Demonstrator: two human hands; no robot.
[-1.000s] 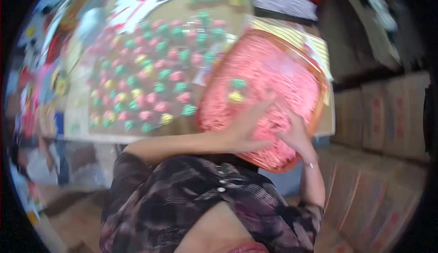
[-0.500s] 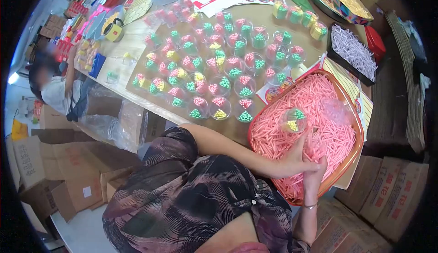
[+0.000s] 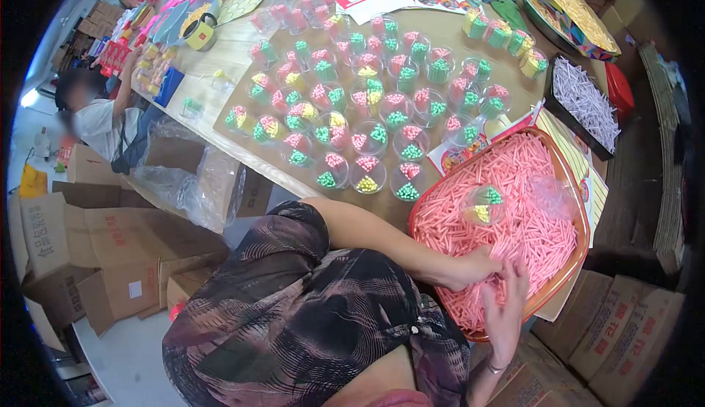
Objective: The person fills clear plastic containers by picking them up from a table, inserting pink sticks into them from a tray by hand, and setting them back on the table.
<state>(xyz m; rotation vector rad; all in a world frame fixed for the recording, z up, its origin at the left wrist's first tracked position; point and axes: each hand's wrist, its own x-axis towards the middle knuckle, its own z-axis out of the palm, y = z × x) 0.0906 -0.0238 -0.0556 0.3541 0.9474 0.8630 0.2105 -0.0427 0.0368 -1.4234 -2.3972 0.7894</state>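
Note:
A red-rimmed tub (image 3: 585, 216) holds a heap of thin pink sticks (image 3: 470, 164). On the heap stands a clear divided cup (image 3: 482, 205) with green and yellow sticks in it. My left hand (image 3: 474, 267) is over the near part of the heap with its fingers drawn together; what they hold is too hidden to tell. Beside it on the right, my right hand (image 3: 507, 308) is held over the tub with its fingers apart and slightly bent, its fingertips near those of my left hand. A clear plastic piece (image 3: 551, 195) lies on the sticks at the right.
Several clear cups (image 3: 369, 174) of coloured sticks stand left of the tub. Behind it are a black tray (image 3: 584, 106) of pale purple sticks and a basin (image 3: 530, 6) of yellowish ones. A person (image 3: 103, 117) sits far left. Cardboard boxes (image 3: 624, 326) are at the right.
The view has shifted and sharpened. My hands, close together half a second ago, now show more space between them, and the fingers of my right hand have spread.

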